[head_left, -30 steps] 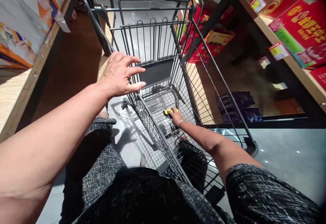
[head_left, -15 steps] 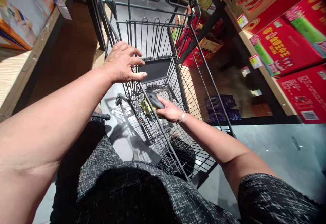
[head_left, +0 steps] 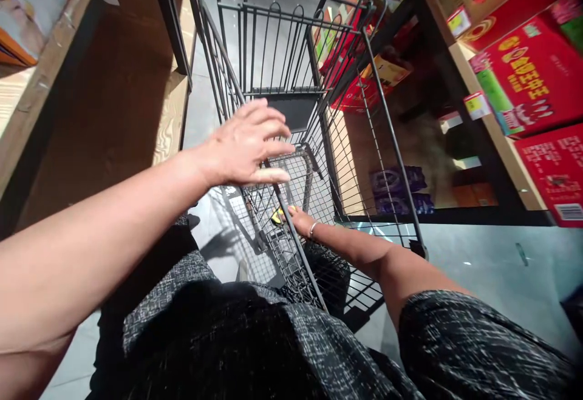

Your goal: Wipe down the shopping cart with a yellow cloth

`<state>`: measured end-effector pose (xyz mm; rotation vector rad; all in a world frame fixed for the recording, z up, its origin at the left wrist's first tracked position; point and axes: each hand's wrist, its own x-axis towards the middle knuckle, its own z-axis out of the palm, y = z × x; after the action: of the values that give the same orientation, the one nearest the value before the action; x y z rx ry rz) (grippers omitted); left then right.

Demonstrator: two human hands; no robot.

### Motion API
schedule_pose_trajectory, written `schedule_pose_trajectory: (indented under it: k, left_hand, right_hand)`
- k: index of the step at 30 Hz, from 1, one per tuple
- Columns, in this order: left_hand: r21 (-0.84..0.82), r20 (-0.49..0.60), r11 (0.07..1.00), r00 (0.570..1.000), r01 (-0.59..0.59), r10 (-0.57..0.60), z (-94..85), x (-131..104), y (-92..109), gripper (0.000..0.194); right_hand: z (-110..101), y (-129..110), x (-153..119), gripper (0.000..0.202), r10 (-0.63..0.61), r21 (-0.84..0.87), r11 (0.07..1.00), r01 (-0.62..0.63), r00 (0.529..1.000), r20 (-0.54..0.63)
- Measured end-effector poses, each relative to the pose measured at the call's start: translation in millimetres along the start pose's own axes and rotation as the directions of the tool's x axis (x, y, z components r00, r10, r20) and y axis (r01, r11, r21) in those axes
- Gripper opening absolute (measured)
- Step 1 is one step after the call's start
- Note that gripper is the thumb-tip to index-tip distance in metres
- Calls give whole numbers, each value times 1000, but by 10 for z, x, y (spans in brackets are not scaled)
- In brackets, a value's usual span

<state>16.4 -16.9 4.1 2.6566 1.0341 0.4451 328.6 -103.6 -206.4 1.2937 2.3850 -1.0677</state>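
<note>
My left hand (head_left: 255,142) hovers over the near rim of the wire shopping cart (head_left: 395,139), fingers spread, with nothing in it. Lower down, inside the cart, my right hand (head_left: 300,221) has its fingers on a small yellow and dark item (head_left: 277,215). The cart's wires and rim partly cover that item, so its full shape cannot be made out. A light bracelet circles my right wrist.
Red boxes (head_left: 523,78) stand on the right shelf (head_left: 501,145), with purple packs (head_left: 401,190) lower down. To the left is a wooden shelf (head_left: 104,96). Grey floor (head_left: 478,272) shows at lower right.
My right hand and the item have moved lower into the cart. My left hand has shifted right and spread wider. The view of the cart and shelves has shifted slightly.
</note>
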Motion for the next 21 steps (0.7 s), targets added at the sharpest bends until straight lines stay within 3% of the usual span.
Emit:
schedule_pose_trajectory:
  k: [3, 6, 9, 13, 15, 17, 19, 21]
  left_hand:
    - [-140, 60, 990, 998, 33, -25, 154, -61, 53, 60]
    - [-152, -19, 988, 1000, 14, -17, 254, -61, -6, 58]
    - [-62, -89, 993, 992, -97, 91, 300, -38, -59, 59]
    - [22, -159, 983, 970, -180, 182, 320, -28, -78, 57]
    - [42, -172, 981, 966, -189, 193, 325, -32, -78, 58]
    - [60, -192, 980, 961, -189, 197, 329, -37, -75, 60]
    - [88, -207, 977, 956, -193, 208, 332, -40, -68, 63]
    - [119, -223, 973, 950, -198, 220, 335, -43, -56, 66]
  right_hand:
    - [-144, 350, -89, 56, 166, -298, 945, -137, 983, 74]
    - [-352, 588, -148, 57, 349, -522, 803, -286, 937, 24]
    - [-567, 680, -172, 51, 490, -660, 650, -377, 872, -17]
    - [-995, 600, -205, 47, 448, -762, 551, -340, 891, -74]
    - [-1287, 522, -279, 46, 404, -772, 490, -405, 890, -211]
    - [-1546, 450, -394, 47, 372, -742, 444, -501, 857, -356]
    - [-1668, 402, -509, 47, 353, -727, 436, -529, 844, -402]
    - [-1593, 389, -571, 45, 367, -735, 474, -485, 868, -335]
